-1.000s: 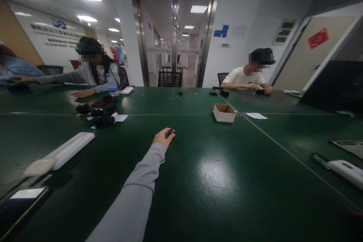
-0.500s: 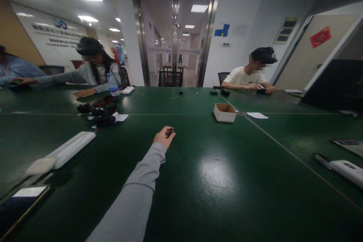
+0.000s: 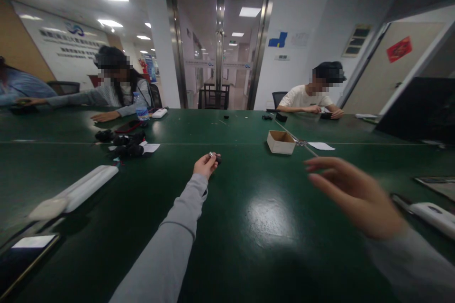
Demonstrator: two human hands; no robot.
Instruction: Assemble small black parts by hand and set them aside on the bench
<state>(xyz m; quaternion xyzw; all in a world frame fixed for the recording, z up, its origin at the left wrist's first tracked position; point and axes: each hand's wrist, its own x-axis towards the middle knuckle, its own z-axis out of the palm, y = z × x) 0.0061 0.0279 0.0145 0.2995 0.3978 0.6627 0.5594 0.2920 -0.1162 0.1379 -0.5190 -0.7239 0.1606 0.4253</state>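
Note:
My left hand (image 3: 205,165) is over the middle of the green table (image 3: 227,208), its fingers closed on a small dark object (image 3: 217,157) with a shiny part at its top. What the object is cannot be made out. On the right side, my right hand (image 3: 350,194) is in the air over the table, blurred, with thumb and fingers apart and nothing between them. An open cardboard box (image 3: 281,143) stands on the table beyond, to the left of my right hand.
Black devices (image 3: 130,146), white paper (image 3: 151,147) and a bottle (image 3: 141,108) lie or stand at the left. Nearer are a long white object (image 3: 93,187) and a phone (image 3: 26,262). A white device (image 3: 433,215) is at the right. Several people sit across the table.
My right hand has come into view from the right. My left hand has turned and risen slightly, so the small object shows more, with its shiny part visible.

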